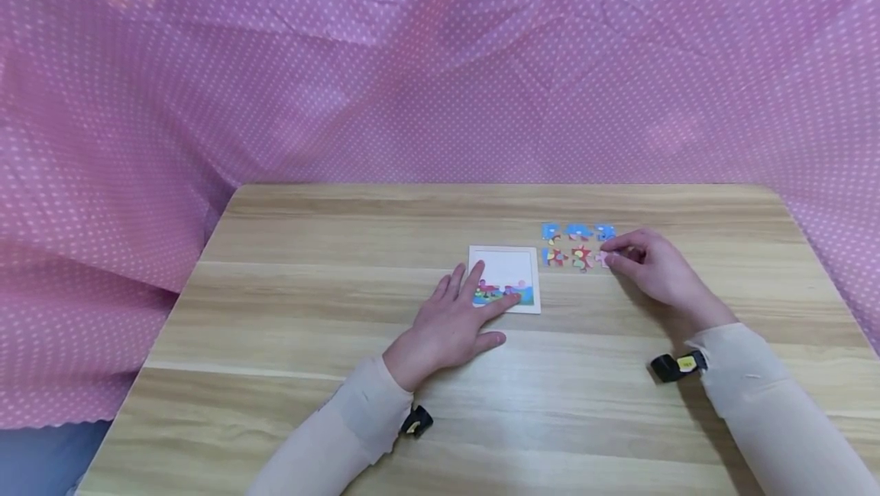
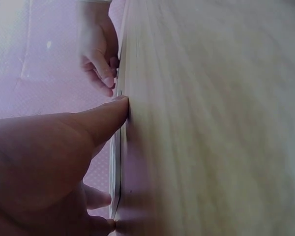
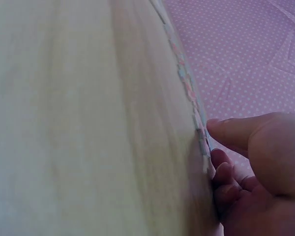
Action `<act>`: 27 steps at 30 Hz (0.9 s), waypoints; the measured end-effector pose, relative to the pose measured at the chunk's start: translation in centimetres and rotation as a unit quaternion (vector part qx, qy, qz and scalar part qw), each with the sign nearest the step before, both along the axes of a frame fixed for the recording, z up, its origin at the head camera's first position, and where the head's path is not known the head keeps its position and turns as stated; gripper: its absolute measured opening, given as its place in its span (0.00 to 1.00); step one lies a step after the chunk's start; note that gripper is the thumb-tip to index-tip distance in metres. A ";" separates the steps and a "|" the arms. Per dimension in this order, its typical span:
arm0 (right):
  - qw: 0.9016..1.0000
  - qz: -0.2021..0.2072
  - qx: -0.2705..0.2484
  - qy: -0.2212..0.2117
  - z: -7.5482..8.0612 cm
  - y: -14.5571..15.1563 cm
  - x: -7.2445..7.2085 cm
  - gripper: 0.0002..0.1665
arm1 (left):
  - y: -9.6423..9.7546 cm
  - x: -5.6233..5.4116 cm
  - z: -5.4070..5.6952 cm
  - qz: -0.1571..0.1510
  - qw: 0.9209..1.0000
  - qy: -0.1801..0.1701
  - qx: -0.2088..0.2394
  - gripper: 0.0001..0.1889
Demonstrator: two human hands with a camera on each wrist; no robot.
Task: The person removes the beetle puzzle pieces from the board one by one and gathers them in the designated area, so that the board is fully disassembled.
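My left hand (image 1: 450,328) lies with spread fingers over the left and lower part of a small square puzzle board (image 1: 500,263). The board has a pale rim and a white upper area, with a colourful picture strip along its lower part. Right of it, several puzzle pieces lie in two rows, among them a red and yellow piece (image 1: 581,257) and a blue piece (image 1: 579,231). At the right end of the near row, my right hand (image 1: 656,270) pinches a pink puzzle piece (image 1: 602,259) between thumb and index finger, its other fingers curled. The fingertips partly cover that piece.
A wood-grain table (image 1: 275,312) bears everything. Behind it hangs a pink dotted cloth (image 1: 440,98), close to the table's far edge. Black wrist cameras sit on both sleeves, the right one (image 1: 667,367) just over the tabletop.
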State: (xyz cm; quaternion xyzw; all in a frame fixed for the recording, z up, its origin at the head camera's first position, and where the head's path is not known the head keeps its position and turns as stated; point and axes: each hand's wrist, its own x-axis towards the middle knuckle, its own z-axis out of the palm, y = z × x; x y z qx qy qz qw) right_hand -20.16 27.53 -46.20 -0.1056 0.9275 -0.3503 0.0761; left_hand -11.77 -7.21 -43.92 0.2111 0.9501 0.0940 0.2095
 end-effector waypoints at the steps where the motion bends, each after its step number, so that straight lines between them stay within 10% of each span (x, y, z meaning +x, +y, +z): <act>1: 1.000 -0.003 -0.002 -0.004 0.1 0.0 0.0 0.18 | 0.0 0.0 0.0 0.000 1.000 0.001 0.001 0.33; 27: 0.995 0.036 -0.092 0.007 3.3 -6.1 2.6 0.12 | -1.0 0.8 0.5 -0.006 1.000 0.013 -0.020 0.34</act>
